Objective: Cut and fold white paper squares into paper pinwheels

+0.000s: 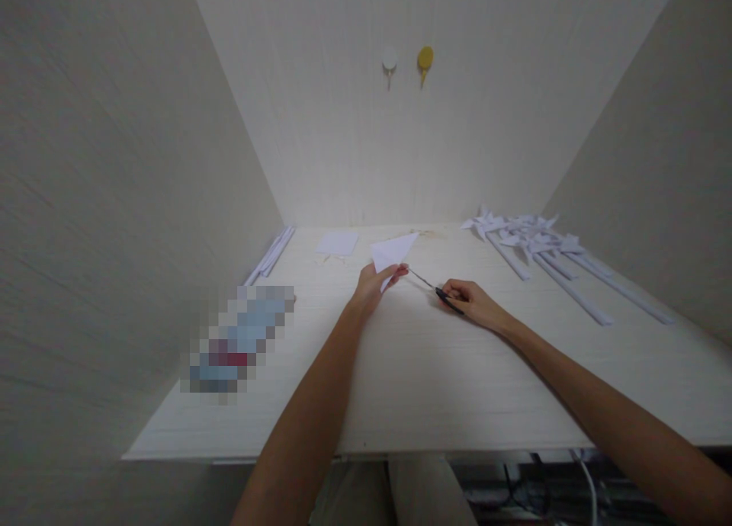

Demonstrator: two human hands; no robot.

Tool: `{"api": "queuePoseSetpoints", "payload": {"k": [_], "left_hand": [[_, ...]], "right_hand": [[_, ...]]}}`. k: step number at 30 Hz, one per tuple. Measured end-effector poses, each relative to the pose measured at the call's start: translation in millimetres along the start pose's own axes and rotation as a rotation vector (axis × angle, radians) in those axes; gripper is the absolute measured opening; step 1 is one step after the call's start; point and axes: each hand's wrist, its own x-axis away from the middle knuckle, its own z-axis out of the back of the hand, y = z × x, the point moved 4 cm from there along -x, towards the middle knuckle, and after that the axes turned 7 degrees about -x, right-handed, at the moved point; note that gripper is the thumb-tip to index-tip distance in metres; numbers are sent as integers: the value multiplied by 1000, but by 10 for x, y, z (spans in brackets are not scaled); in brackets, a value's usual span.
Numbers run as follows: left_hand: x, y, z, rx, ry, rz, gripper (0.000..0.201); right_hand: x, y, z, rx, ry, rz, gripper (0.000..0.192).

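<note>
White paper pinched in left hand, raised over the surface. Right hand grips scissors, pointed at left hand. Loose pinch or wandering aim could nick a finger.

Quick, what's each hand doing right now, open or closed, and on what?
Left hand: closed, pinching the folded white paper.
Right hand: closed around the handles of the scissors.

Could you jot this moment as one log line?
left hand: holding white paper | right hand: holding scissors, pointed toward paper | table, right side: paper pinwheels
</note>
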Motion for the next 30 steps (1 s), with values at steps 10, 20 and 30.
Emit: {"api": "queuePoseSetpoints", "payload": {"k": [10, 20, 30], "left_hand": [[-10, -17, -9, -60, -66, -22, 17], [-18, -36, -2, -44, -88, -28, 19], [14, -7, -14, -58, -76, -15, 20]], "right_hand": [[-6, 33, 23, -5, -57, -18, 32], [-14, 75, 35, -17, -68, -26, 31], [-15, 56, 38, 3, -54, -26, 34]]}}
